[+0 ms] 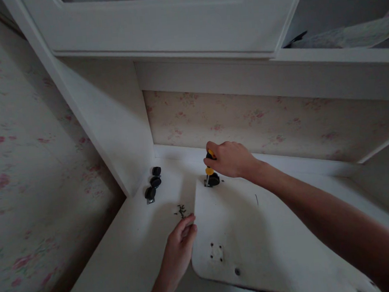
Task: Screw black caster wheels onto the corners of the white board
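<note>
Nearest to us, at the lower right of the frame, our right forearm (305,204) crosses diagonally toward the center. At bottom center, our left hand (179,242) sits at the left edge of the white panel (243,232), fingertips at that edge; we cannot tell whether this grip is closed on anything. The panel lies on the white tabletop (123,266); its near-left corner shows a square patch (216,252) with four holes. Just beyond the left fingertips lies a loose cluster of dark screws (181,209).

At frame center, our right hand (231,158) has its grip closed around the yellow-and-black screwdriver (209,170), shaft downward, at the mounting plate of the black caster (214,179) on the panel's far-left corner. Left of center, three more casters (155,181) form a row. Floral wallpaper (215,114) lies behind, below the white cabinet (163,26) at the top.
</note>
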Motion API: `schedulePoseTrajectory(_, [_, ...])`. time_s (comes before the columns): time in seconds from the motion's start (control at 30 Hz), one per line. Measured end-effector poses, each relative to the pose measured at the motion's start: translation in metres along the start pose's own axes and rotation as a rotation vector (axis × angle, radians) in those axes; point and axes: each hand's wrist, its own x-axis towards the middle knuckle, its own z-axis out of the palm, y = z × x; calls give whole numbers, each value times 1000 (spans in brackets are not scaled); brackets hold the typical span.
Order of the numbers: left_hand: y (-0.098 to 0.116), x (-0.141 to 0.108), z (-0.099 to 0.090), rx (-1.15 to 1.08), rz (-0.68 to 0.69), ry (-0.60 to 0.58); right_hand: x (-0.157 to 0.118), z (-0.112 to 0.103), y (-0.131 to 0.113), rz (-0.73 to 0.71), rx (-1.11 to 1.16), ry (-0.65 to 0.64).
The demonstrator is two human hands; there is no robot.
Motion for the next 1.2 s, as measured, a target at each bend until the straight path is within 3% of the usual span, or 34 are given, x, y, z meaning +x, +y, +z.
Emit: schedulePoseTrajectory(1.2, [1, -1, 0, 42, 3, 34, -6, -3, -11, -39, -23, 29])
